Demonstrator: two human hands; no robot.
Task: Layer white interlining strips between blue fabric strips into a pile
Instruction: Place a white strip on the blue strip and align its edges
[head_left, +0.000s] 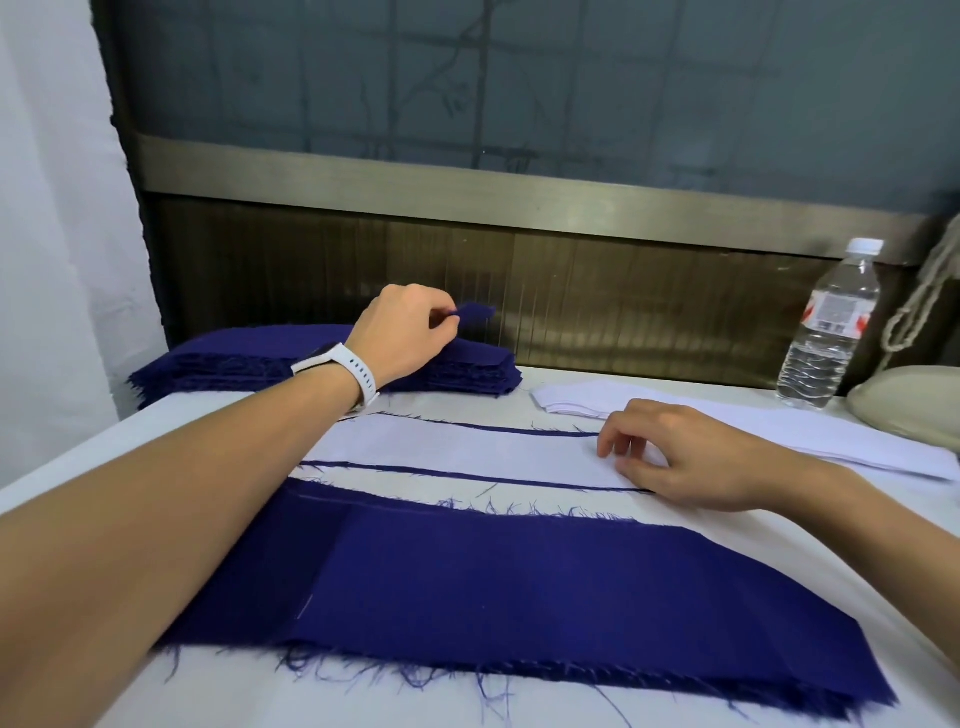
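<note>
Pinching a blue strip (475, 312), left hand (405, 335) over stack (234, 364).

I count two hands: one left hand (402, 332) and one right hand (675, 457). One wristwatch (343, 369). Reference item: one layered pile (467, 452), with one white strip showing on top. Behind the pile, left: one stack of blue fabric strips (234, 364), its strips too many to count, and one raised blue strip (475, 313). Behind the pile, right: one stack of white interlining strips (779, 431) and one water bottle (831, 322). In front of the pile: one broad blue fabric spread (493, 582), layer count not readable.
</note>
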